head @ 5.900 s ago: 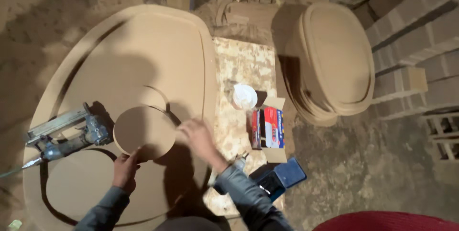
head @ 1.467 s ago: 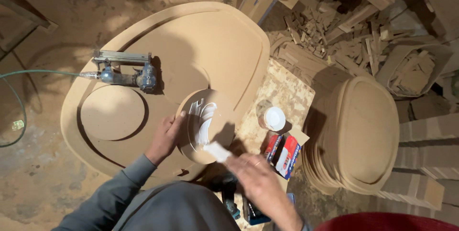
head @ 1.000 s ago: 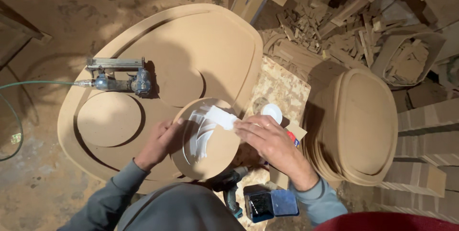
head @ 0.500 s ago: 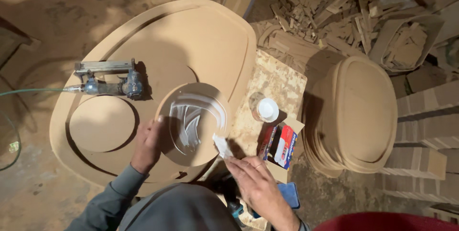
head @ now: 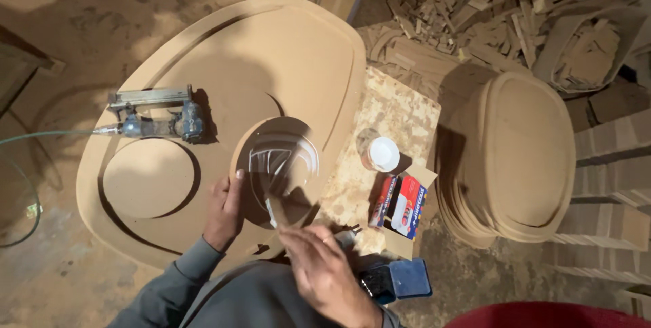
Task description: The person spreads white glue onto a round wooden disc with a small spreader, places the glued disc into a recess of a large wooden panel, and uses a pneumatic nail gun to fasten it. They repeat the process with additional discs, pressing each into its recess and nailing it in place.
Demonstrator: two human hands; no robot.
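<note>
A round brown fibreboard disc (head: 291, 138) lies on a large egg-shaped board (head: 298, 56), its face streaked with wet white glue (head: 281, 164). My left hand (head: 224, 209) presses on the disc's left edge with the fingers spread flat. My right hand (head: 319, 270) is near the disc's lower edge and grips a small white spreader (head: 272, 210) whose tip touches the glue. A second, bare disc (head: 148, 177) lies left of my left hand.
A pneumatic nail gun (head: 159, 119) with a hose (head: 41, 136) rests on the board's upper left. A white-lidded glue jar (head: 380, 153) and a small open cardboard box (head: 403, 207) stand on chipboard at right. Stacked oval boards (head: 519, 151) and offcuts (head: 475, 9) lie beyond.
My right hand has drawn the spreader back across the disc towards me, from the upper part to the lower edge, leaving more white glue streaks. My left hand has stayed on the disc's edge.
</note>
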